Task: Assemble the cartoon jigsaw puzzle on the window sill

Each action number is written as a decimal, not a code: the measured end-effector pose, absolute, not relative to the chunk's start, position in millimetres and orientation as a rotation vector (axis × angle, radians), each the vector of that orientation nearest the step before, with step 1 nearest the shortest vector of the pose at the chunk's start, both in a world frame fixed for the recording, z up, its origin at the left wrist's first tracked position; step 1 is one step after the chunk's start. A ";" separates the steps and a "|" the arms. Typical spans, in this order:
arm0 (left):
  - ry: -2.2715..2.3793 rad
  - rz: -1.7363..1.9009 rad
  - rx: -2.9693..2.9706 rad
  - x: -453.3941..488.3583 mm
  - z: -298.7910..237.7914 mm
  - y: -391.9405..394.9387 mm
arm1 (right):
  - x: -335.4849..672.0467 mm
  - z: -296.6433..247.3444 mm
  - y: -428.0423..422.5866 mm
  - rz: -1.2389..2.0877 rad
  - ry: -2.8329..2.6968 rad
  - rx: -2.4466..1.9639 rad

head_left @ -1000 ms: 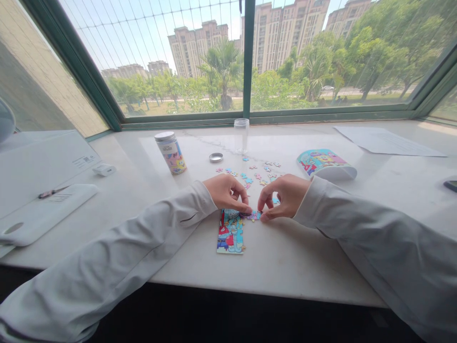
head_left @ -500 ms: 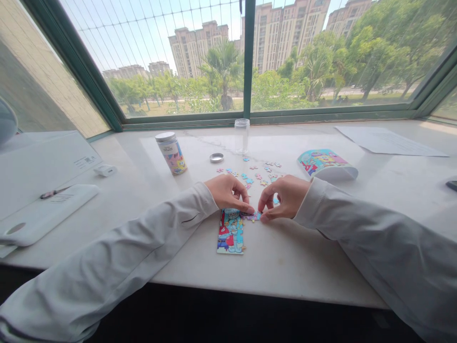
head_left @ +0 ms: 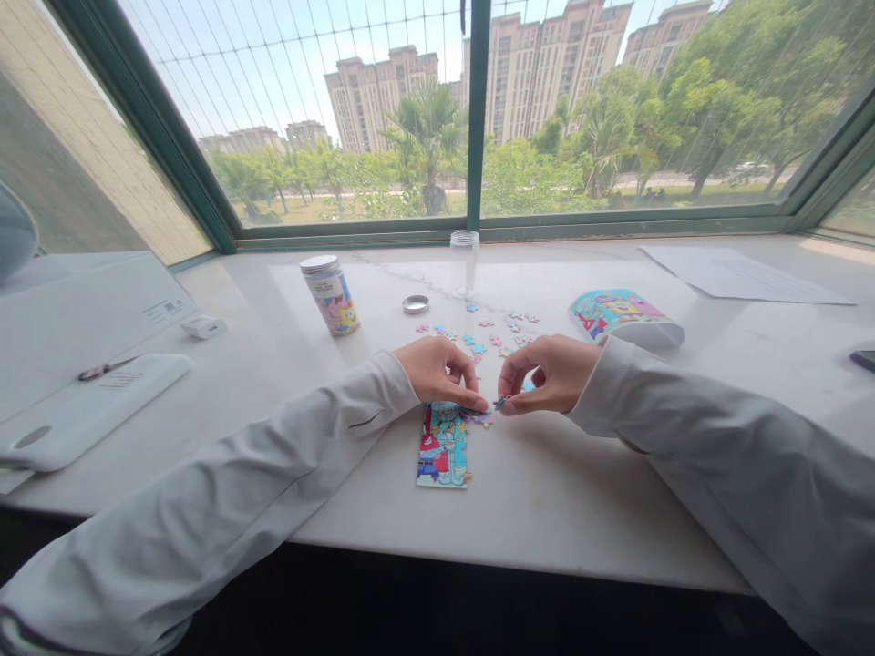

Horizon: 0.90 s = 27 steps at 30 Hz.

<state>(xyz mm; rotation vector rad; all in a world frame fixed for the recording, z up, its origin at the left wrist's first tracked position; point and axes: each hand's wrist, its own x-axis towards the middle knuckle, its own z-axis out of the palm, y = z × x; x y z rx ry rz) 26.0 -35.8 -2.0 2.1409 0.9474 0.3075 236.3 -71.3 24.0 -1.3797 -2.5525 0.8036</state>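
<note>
— Desk (head_left: pixel 547 528) below the green window frame (head_left: pixel 474 137), pale and faintly veined: confirmed. Position of the assembled puzzle section (head_left: pixel 443 460)?

— Laid flat toward the front edge of the desk, top partly covered by the left hand (head_left: pixel 437 369). Extended at upper right by a few purple pieces (head_left: pixel 479 420).

— State of the left grip?

— Set down with thumb tip at the purple pieces; cannot tell whether clamped or only pressing, because of partly hidden contact.

— And the right hand (head_left: pixel 548 372)?

— Clamped between thumb and fingertip on one small puzzle piece (head_left: pixel 501 402), tilted, just beside the purple pieces.

— Items farther out?

— Scattered beyond both hands: loose pieces (head_left: pixel 495 344), blue, pink and yellow. Behind these: metal lid (head_left: pixel 416 304), flat; clear jar (head_left: pixel 465 266), upright. At left: printed canister (head_left: pixel 332 299), capped in silver. At right: curled picture sheet (head_left: pixel 621 312), with printed paper (head_left: pixel 742 273) behind.

— Far left?

— White box (head_left: pixel 82 314), near a white board (head_left: pixel 102 401) with an oval hole.
</note>
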 end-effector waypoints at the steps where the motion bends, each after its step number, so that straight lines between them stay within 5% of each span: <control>1: 0.945 0.315 2.144 26.1 -2.1 -36.2 | 237.8 23.2 -69.7 0.841 -2.511 -1.356; 15: 0.940 0.550 2.013 23.7 7.3 -36.3 | 238.8 20.0 -62.2 1.461 -1.827 -1.232; 27: 0.872 0.715 2.111 24.8 4.5 -35.4 | 235.4 15.3 -63.7 1.424 -1.814 -1.219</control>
